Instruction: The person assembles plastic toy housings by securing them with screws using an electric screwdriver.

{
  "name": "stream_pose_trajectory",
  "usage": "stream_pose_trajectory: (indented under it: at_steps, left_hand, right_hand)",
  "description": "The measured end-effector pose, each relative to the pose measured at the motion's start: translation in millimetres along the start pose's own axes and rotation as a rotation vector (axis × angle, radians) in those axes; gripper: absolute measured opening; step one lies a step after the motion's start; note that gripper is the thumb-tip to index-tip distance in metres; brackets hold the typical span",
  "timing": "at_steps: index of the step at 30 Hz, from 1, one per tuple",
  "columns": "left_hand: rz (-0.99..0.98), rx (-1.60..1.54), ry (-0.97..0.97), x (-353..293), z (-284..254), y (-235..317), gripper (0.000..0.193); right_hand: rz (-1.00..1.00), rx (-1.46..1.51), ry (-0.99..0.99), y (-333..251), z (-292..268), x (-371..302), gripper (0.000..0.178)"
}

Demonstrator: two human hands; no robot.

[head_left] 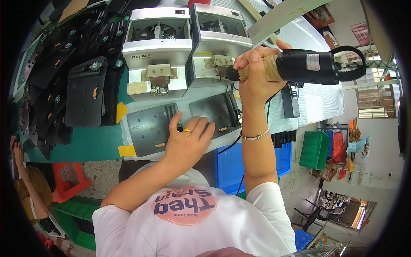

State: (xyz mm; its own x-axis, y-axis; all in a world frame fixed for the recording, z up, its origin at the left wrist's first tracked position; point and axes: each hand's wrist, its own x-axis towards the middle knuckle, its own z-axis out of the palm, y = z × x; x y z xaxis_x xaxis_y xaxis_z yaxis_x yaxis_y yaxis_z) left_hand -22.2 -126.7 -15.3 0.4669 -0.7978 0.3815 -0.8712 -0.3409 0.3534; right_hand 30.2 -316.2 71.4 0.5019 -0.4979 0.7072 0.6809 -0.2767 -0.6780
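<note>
My right hand (256, 76) is wrapped around a black electric screwdriver (309, 67) with a tan taped grip. Its tip end points left, close to the front of the right-hand screw feeder (222, 47). Fingers apart, my left hand (188, 139) rests between two flat black panels, the left panel (145, 128) and the right panel (210, 110). Its thumb lies by the raised hinge-like bar on the left panel, and whether it presses on anything there is hidden. Another screw feeder (157, 49), white and silver, stands beyond the left panel.
Many similar black panels (85, 96) are piled at the left on the green mat (92, 143). A black box (290, 102) sits right of my right wrist. Below the table edge is a blue crate (229, 171). At far left another person's hand (17, 154) reaches toward the table.
</note>
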Motion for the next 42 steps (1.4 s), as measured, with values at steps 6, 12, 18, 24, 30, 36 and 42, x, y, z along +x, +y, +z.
stream_pose_trajectory:
  at_steps: [6, 12, 18, 24, 30, 36, 42]
  left_hand:
    - [-0.001, 0.008, -0.009, -0.8, -1.0, 0.2, 0.047]
    - [-0.010, -0.004, 0.009, -0.2, 0.2, -0.8, 0.044]
    - [-0.009, -0.034, 0.010, 3.5, 0.7, -1.3, 0.043]
    - [0.067, -0.139, 0.168, 19.3, -21.3, -2.2, 0.047]
    - [0.057, -0.448, 0.534, 94.7, -85.4, 27.2, 0.065]
    - [0.155, -0.510, 0.564, 117.3, -95.3, 47.2, 0.057]
    - [0.081, -1.132, 0.374, 123.1, -95.7, 49.2, 0.043]
  right_hand:
    - [-0.045, 0.004, -0.071, 1.7, -3.8, -2.6, 0.053]
    - [0.144, 0.009, -0.047, 3.9, 2.8, 18.3, 0.050]
    - [0.180, 0.016, -0.056, -2.6, -5.1, 14.4, 0.052]
    - [0.230, 0.091, 0.052, -35.1, -18.6, -13.9, 0.055]
    - [0.219, -0.187, 0.200, -50.7, 4.1, -48.3, 0.055]
    - [0.229, -0.067, 0.214, -57.7, 8.1, -57.7, 0.055]
    - [0.244, -0.046, 0.202, -69.6, 0.9, -60.9, 0.055]
